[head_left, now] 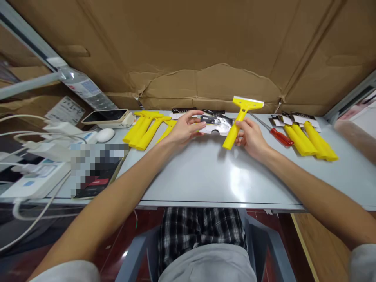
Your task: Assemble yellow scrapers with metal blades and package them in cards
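A clear bottle shows at upper left, with a phone, a rounded white object and a power strip below it. Brown cardboard spans the frame's top.

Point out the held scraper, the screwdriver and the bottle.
Held scraper (235,129): head view, on its yellow handle.
Screwdriver (281,137): head view, on its red handle.
Bottle (87,88): head view, on its label.

Looks like a small makeshift workshop to me: grey tabletop boxed in by a big cardboard sheet and metal framing, yellow scrapers laid out in a bunch, a red-handled screwdriver, plus a power strip loaded with plugs.
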Demonstrator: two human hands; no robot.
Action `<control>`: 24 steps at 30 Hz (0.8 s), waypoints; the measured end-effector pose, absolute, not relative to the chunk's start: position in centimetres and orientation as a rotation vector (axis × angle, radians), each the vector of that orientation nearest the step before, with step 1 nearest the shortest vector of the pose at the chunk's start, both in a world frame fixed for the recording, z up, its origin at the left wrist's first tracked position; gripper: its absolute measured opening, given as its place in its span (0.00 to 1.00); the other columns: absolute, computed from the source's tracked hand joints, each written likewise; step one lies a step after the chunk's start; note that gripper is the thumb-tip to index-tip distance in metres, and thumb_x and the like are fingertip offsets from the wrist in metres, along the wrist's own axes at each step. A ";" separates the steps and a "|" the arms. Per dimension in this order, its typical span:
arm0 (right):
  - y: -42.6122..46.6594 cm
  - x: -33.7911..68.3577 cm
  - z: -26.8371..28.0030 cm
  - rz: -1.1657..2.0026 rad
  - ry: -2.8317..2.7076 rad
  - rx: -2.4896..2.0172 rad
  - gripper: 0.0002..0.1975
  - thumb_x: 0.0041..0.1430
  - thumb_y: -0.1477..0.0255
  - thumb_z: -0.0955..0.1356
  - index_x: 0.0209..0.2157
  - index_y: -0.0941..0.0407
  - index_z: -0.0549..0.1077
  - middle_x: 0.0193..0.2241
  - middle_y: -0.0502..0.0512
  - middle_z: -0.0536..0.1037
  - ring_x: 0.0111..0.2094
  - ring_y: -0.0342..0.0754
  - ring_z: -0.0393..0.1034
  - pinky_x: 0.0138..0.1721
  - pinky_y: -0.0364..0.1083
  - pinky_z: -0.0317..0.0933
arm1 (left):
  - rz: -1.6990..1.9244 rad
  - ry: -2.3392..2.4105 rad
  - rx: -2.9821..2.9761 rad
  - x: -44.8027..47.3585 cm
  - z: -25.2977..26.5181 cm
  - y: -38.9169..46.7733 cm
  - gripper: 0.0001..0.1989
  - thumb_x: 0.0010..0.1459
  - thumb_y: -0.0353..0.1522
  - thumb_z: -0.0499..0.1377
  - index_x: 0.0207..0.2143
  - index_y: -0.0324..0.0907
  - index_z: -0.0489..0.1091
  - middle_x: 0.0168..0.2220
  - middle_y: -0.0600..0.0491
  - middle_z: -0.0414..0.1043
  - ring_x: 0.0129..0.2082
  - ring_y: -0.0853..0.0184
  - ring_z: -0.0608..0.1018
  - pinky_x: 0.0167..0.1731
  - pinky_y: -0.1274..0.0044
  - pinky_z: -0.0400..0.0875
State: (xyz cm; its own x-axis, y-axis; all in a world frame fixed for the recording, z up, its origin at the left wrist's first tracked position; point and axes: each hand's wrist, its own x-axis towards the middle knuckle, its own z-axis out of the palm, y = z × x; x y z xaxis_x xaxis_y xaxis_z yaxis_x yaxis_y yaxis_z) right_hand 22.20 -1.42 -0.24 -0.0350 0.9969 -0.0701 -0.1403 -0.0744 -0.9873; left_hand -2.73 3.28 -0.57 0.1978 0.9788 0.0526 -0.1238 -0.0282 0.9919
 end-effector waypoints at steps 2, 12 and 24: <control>-1.4 22.2 -0.2 1.350 -1.078 -1.134 0.29 0.49 0.55 0.75 0.44 0.54 0.60 0.27 0.44 0.67 0.21 0.36 0.61 0.21 0.39 0.54 | 1.131 0.936 1.263 -2.9 -0.5 3.3 0.30 0.46 0.33 0.80 0.51 0.47 0.76 0.43 0.52 0.77 0.39 0.66 0.82 0.35 0.74 0.82; -2.0 21.8 0.3 1.344 -1.152 -1.082 0.30 0.51 0.53 0.76 0.45 0.54 0.61 0.32 0.47 0.72 0.22 0.36 0.64 0.21 0.40 0.53 | 1.200 0.976 1.291 -3.6 0.1 3.4 0.28 0.53 0.33 0.76 0.55 0.48 0.74 0.48 0.49 0.80 0.47 0.56 0.85 0.40 0.69 0.84; -2.0 21.8 0.0 1.356 -1.176 -1.132 0.32 0.51 0.50 0.76 0.45 0.54 0.63 0.30 0.47 0.72 0.22 0.35 0.62 0.22 0.38 0.52 | 1.061 0.811 1.297 -3.1 0.8 2.2 0.32 0.47 0.33 0.77 0.54 0.49 0.71 0.55 0.48 0.78 0.50 0.59 0.84 0.47 0.67 0.84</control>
State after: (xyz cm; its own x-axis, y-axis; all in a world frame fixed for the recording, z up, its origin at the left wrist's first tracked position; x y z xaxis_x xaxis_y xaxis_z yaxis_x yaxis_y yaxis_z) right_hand 21.77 -2.03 0.03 -0.0905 0.9948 -0.0473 -0.0940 -0.0559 -0.9940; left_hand -3.12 2.25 0.79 0.3377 0.9366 0.0938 -0.1554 -0.0428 0.9869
